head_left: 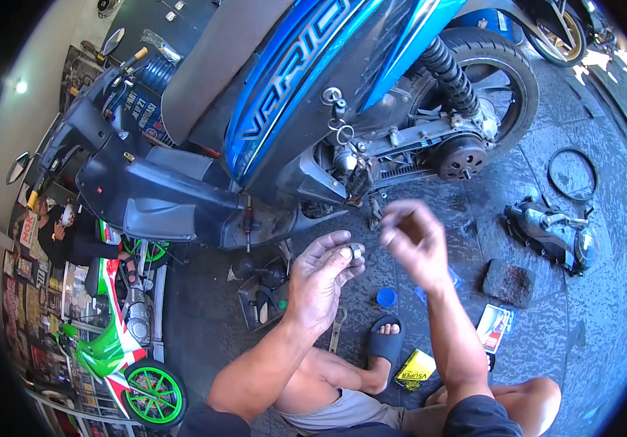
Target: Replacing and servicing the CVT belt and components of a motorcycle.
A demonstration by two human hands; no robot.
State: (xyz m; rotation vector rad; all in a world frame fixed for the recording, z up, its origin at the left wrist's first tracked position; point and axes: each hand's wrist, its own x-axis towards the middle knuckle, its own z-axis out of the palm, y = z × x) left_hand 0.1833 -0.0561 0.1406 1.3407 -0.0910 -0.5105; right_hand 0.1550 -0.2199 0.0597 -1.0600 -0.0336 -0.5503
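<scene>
The small metal part (356, 251) sits at the fingertips of the left hand (315, 282), pinched between thumb and fingers in front of the person. To its right, the right hand (418, 245) is raised apart from it with fingers curled; motion blur hides whether it holds anything, so I cannot tell. The step in hand looks like handling or checking this loose part; the next move probably calls for a steady pinch and a clear view of its faces. Near, on the floor, lie a blue cap (386, 296) and a yellow packet (416, 369). Farther right are a dark block (508, 282), a casing cover (555, 237) and a black loop (596, 177). Beyond the hands stands the blue scooter (277, 95), its clutch drum (462, 158) exposed.
</scene>
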